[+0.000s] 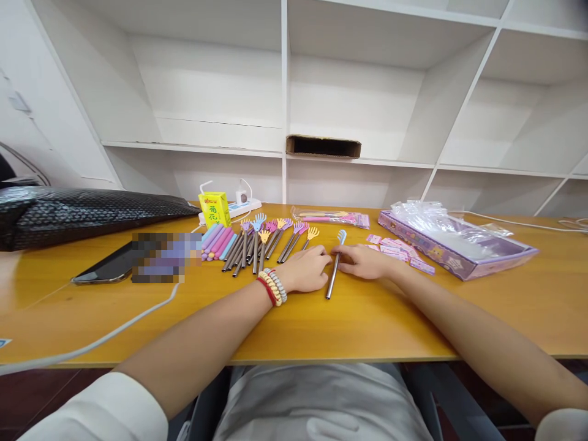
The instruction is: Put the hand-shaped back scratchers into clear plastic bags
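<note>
A back scratcher (334,275) with a light blue hand-shaped head and a metal rod stands between my hands. My right hand (365,261) has its fingertips closed at the rod, just below the blue head. Close on the rod's left side, my left hand (309,269) is curled, fingers drawn together; what they hold, if anything, is hidden. Behind it lie several hand-headed metal rods (250,248) in blue, pink, purple and yellow. Beside those is a pile of pastel handle tubes (218,242). Small pink-purple cards (395,248) lie scattered beyond my right hand.
A purple display box (463,263) holding clear plastic bags (422,217) stands at the right. A packaged set (331,217) lies at the back. On the left are a yellow drink carton (214,209), a power strip (250,207), a phone (105,263), a white cable (151,311) and a black wrapped bundle (92,211).
</note>
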Demonstrator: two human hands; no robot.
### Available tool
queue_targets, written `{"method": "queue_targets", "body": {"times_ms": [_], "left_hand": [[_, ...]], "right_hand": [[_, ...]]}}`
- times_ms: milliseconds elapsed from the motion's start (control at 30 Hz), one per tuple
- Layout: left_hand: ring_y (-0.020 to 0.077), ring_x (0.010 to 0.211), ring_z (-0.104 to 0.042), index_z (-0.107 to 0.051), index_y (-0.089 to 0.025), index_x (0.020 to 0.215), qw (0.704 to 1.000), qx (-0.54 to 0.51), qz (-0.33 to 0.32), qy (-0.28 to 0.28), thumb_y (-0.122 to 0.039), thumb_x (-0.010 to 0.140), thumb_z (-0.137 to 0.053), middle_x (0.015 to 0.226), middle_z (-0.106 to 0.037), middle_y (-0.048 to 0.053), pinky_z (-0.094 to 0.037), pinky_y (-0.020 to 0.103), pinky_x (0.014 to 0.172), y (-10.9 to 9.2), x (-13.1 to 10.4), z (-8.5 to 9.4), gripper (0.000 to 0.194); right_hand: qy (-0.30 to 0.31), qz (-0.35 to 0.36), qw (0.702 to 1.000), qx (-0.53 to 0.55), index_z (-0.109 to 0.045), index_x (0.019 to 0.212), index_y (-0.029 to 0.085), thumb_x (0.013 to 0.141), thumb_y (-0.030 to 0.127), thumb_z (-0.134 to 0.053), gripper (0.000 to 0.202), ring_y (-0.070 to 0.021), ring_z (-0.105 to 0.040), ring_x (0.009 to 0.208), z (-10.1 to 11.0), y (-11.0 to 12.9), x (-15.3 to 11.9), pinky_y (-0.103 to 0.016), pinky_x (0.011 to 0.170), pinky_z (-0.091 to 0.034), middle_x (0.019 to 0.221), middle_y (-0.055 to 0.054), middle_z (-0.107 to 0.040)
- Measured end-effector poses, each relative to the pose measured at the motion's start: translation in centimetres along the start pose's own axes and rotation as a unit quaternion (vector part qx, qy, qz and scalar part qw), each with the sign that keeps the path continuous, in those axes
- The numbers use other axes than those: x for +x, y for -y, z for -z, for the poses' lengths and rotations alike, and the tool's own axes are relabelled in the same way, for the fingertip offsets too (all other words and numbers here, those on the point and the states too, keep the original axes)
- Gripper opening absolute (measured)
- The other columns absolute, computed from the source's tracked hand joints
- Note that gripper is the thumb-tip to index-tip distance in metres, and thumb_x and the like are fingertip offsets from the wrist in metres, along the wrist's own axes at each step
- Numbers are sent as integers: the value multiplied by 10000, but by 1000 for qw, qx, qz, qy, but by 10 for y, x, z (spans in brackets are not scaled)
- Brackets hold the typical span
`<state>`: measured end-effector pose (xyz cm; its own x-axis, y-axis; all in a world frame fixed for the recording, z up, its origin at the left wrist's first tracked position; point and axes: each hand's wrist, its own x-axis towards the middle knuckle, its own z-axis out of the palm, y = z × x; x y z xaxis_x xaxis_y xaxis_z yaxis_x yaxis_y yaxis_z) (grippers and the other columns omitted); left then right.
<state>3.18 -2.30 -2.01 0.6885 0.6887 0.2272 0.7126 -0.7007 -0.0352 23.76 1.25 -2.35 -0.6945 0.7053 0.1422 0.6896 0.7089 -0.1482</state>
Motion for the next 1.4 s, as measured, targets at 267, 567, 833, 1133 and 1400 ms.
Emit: {"method": "queue_targets", "body": {"times_ms": [267, 567, 833, 1133, 1400], "left_hand": [[269, 898, -563, -558, -152, 976, 995, 66, 74, -16, -319, 719, -492, 969, -568, 126, -446, 392, 785, -5, -4, 7, 313], [257, 878, -592, -548, -171, 974, 995, 48, 91, 12, -285, 769, -437, 976, -594, 113, -464, 385, 748, -1, -4, 4, 259], [244, 852, -600, -546, -163, 961, 995, 43, 92, -4, -176, 789, -394, 949, -599, 112, -462, 365, 722, 2, -4, 0, 230], [256, 881, -604, -590, -147, 909, 995, 29, 97, -2, -329, 866, -378, 930, -618, 143, -447, 369, 759, 2, -3, -2, 283], [256, 878, -599, -548, -160, 965, 994, 43, 101, -24, -347, 853, -396, 964, -607, 124, -458, 377, 733, 2, -2, -2, 265]], "right_hand": [[-7, -8, 1000, 17, -486, 1222, 207, 835, 322, -467, 405, -206, -595, 930, 0, 1, -1, -310, 803, -427, 1025, -74, -650], [-11, 1, 1000, 12, -486, 1221, 204, 835, 321, -454, 404, -212, -593, 958, 0, 0, -2, -318, 813, -432, 1079, -81, -637], [-9, -6, 1000, 11, -485, 1228, 205, 835, 324, -466, 411, -204, -598, 940, -1, 0, -1, -305, 811, -426, 1058, -74, -645], [-8, -6, 1000, 11, -491, 1215, 197, 835, 345, -465, 409, -217, -591, 964, -1, 0, -1, -320, 825, -425, 1075, -86, -637], [-6, -1, 1000, 9, -481, 1218, 211, 835, 342, -458, 405, -210, -599, 943, -2, -2, -1, -315, 809, -431, 1066, -76, -639]]}}
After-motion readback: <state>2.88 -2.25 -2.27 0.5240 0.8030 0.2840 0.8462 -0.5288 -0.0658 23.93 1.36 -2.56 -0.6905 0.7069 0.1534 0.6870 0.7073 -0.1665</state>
